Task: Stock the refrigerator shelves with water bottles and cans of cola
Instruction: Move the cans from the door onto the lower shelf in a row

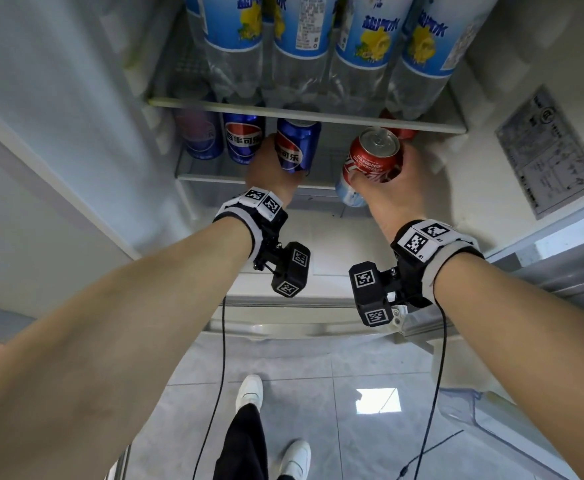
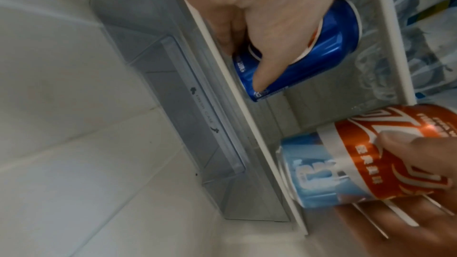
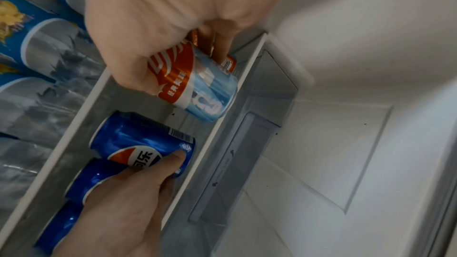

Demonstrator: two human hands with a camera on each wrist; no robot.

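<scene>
My left hand (image 1: pixel 272 165) grips a blue Pepsi can (image 1: pixel 298 144) (image 2: pixel 311 50) (image 3: pixel 148 142), tilted, at the front of the lower shelf (image 1: pixel 214 176). Two more blue cans (image 1: pixel 243 137) stand to its left on that shelf. My right hand (image 1: pixel 392 183) grips a red cola can (image 1: pixel 370 157) (image 2: pixel 366 155) (image 3: pixel 195 89), tilted with its silver top toward me, at the shelf's right front. Behind it another red can (image 1: pixel 403 132) shows partly. Several water bottles (image 1: pixel 301 46) with blue labels fill the upper shelf (image 1: pixel 304 114).
The refrigerator's white left wall (image 1: pixel 58 116) and right wall with a sticker (image 1: pixel 550 150) flank the shelves. A clear drawer (image 2: pixel 197 124) sits below the lower shelf. Grey floor tiles (image 1: pixel 352 393) and my white shoes (image 1: pixel 249 393) lie beneath.
</scene>
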